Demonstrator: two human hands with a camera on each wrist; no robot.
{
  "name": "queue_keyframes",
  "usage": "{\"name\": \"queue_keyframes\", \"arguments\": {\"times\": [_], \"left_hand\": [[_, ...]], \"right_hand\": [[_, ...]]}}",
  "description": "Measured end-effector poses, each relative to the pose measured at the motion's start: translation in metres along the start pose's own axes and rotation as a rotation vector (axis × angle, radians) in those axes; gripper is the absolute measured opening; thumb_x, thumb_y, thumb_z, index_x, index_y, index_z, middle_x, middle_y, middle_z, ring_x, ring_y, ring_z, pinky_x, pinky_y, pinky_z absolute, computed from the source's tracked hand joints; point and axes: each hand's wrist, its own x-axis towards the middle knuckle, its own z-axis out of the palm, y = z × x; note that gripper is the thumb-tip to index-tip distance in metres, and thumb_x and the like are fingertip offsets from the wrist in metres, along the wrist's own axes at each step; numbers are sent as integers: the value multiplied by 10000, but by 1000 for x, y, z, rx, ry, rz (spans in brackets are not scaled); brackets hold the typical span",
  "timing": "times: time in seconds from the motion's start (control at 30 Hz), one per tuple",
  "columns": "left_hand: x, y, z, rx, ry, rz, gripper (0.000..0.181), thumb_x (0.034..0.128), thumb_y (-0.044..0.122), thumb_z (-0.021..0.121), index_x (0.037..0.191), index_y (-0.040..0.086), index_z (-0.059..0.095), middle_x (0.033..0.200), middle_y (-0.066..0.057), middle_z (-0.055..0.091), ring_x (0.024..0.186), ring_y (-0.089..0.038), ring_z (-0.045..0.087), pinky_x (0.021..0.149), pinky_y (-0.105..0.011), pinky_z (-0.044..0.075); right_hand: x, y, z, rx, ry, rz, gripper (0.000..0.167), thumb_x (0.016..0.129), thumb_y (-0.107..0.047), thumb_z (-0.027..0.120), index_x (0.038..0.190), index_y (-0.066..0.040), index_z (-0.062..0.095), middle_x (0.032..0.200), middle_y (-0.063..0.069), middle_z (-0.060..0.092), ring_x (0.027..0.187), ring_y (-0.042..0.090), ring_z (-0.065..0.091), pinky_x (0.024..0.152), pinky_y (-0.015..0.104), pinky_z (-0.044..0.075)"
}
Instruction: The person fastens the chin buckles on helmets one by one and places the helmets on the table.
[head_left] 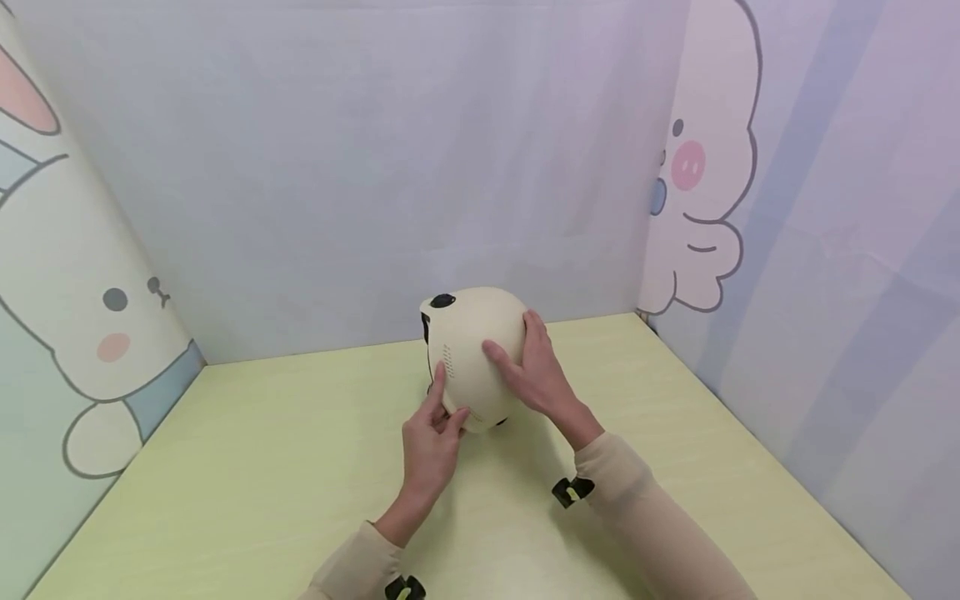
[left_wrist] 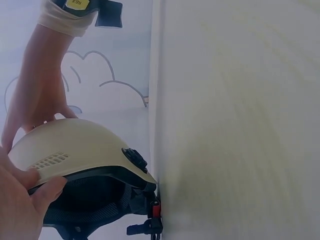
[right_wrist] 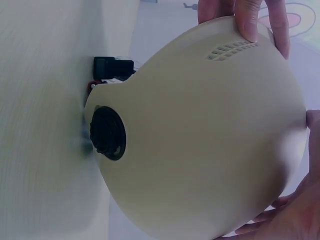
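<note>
A cream helmet (head_left: 480, 358) is tilted over the table, its shell turned toward the right hand. My left hand (head_left: 432, 446) grips its near-left edge; in the left wrist view, thumb and finger lie at the rim by the slotted vents (left_wrist: 50, 160). My right hand (head_left: 540, 375) holds the other side of the shell, thumb and fingers spread around it. The dark lining (left_wrist: 90, 195) shows through the opening in the left wrist view, with a red buckle piece (left_wrist: 156, 209) on the strap. One round black fitting (right_wrist: 108, 132) sits low on the shell in the right wrist view.
The pale yellow-green table (head_left: 300, 467) extends around the helmet. Behind it stands a plain greyish backdrop (head_left: 360, 167). Side panels with cartoon animals (head_left: 705, 167) border the table left and right. A black band device (head_left: 572, 492) is worn near each wrist.
</note>
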Motion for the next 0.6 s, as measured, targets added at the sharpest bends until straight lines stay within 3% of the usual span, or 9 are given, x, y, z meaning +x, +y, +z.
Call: {"name": "queue_keyframes", "arguments": {"times": [0.17, 0.33, 0.6], "left_hand": [[1, -1, -5, 35, -11, 12, 754, 856, -106, 714, 1495, 201, 457, 1362, -247, 557, 1002, -305, 681, 678, -306, 586], [1, 1, -5, 111, -7, 42, 749, 838, -97, 741, 1480, 179, 472, 1237, -296, 613, 855, -256, 700, 605, -234, 553], [1, 3, -3, 193, -25, 87, 746, 831, -87, 758, 1478, 137, 463, 1226, -281, 631, 725, -206, 676, 555, -217, 518]], "right_hand": [[0, -3, -2, -22, -36, -11, 835, 958, -547, 571, 1578, -93, 246, 1588, 186, 242, 1390, 405, 332, 1048, 612, 372], [-1, -3, -5, -35, -56, -40, 731, 979, -529, 537, 1585, -193, 301, 1651, 133, 133, 1474, 401, 193, 1103, 631, 279], [-3, -7, -7, -33, -41, -167, 591, 1020, -398, 487, 1545, -142, 398, 1628, 198, 189, 1479, 410, 163, 1134, 612, 229]]}}
